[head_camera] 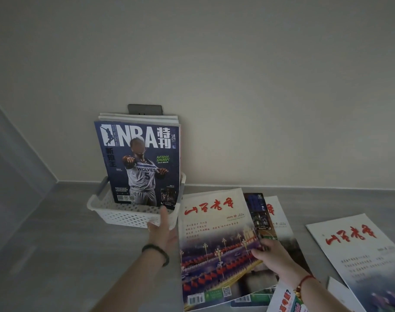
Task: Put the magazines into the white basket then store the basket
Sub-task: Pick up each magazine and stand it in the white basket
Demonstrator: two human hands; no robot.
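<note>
**Loading Magazines into the Basket: Current State**

All positions are given relative to the white basket, which sits on the grey floor against the wall.

Inside the basket, several magazines stand upright and lean back on the wall. The front one is a basketball magazine.

At the basket's front right corner, the left hand is unclenched, fingers extended, with the fingertips at or just short of the rim. It grips nothing.

Just right of the basket, a magazine with red lettering tops a loose, overlapping pile. The right hand pinches that top magazine at its right edge, thumb on the cover, fingers beneath.

Farther right, well apart from the basket, another red-lettered magazine lies flat by itself, untouched.

Handling judgement: the magazines are probably light, thin and floppy, with glossy covers likely to slide over each other. Take hold at the spine or a long edge, and support the sagging side with the free hand when standing them upright.
</note>
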